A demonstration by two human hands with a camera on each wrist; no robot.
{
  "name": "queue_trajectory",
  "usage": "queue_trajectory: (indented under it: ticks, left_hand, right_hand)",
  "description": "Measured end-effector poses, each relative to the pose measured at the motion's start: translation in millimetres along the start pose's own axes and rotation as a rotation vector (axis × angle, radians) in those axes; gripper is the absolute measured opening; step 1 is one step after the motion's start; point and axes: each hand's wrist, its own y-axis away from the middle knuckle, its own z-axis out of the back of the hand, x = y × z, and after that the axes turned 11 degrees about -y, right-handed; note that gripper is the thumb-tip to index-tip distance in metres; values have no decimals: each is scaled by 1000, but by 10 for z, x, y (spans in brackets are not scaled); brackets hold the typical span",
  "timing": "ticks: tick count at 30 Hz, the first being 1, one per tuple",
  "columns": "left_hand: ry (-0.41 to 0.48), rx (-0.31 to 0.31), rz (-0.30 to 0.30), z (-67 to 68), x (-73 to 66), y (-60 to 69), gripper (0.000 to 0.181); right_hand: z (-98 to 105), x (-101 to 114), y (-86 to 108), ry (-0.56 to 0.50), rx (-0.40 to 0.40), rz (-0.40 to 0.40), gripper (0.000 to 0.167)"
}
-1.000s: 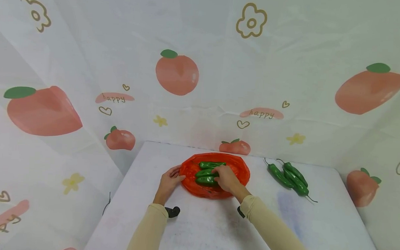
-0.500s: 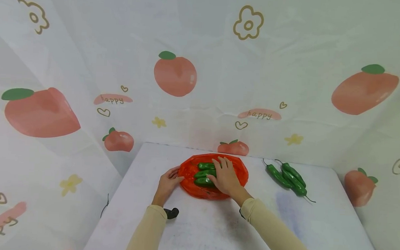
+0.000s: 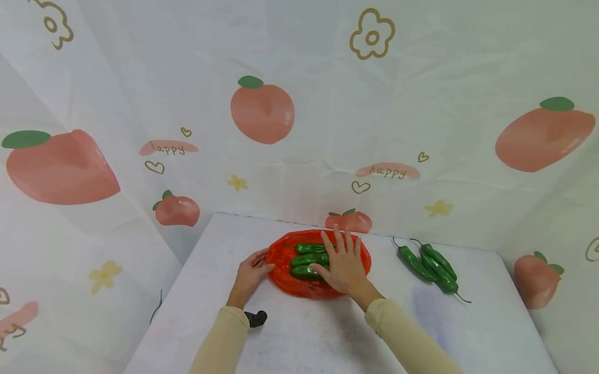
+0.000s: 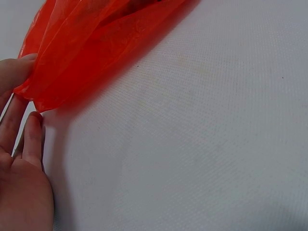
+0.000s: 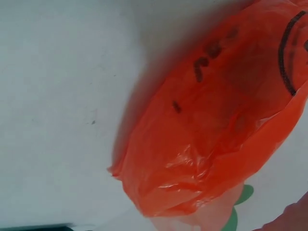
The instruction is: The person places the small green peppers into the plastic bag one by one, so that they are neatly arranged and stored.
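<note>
A red plastic bag [image 3: 282,258], spread open in a rounded shape, holds three green peppers [image 3: 308,259] lying side by side. At its left edge my left hand [image 3: 249,273] pinches the rim; the left wrist view has the thumb on the red plastic [image 4: 82,62] and fingers beneath. My right hand [image 3: 346,268], fingers spread, is over the bag's right part, partly covering the peppers' right ends and holding nothing. In the right wrist view the bag's outside [image 5: 192,139] fills the middle, with a bit of the hand [image 5: 291,216] at the lower right corner.
To the right of the bag, three more green peppers [image 3: 430,266] lie grouped on the white table [image 3: 304,347]. A patterned white sheet [image 3: 299,187] stands behind and at both sides. A dark object [image 3: 257,318] shows beside the left wrist.
My right hand has let go of the peppers in the bag, moved slightly right and spread its fingers. The left hand has stayed at the rim.
</note>
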Motion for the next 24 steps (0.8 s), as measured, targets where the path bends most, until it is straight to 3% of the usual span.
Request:
queue_trajectory:
  ticks: [16, 24]
  left_hand:
    - [0, 5, -16, 0, 17, -13, 53]
    - [-18, 17, 8, 7, 16, -1, 53]
  right_hand:
    - [42, -213, 110, 4, -46, -27, 95]
    - [48, -337, 194, -35, -39, -93, 90]
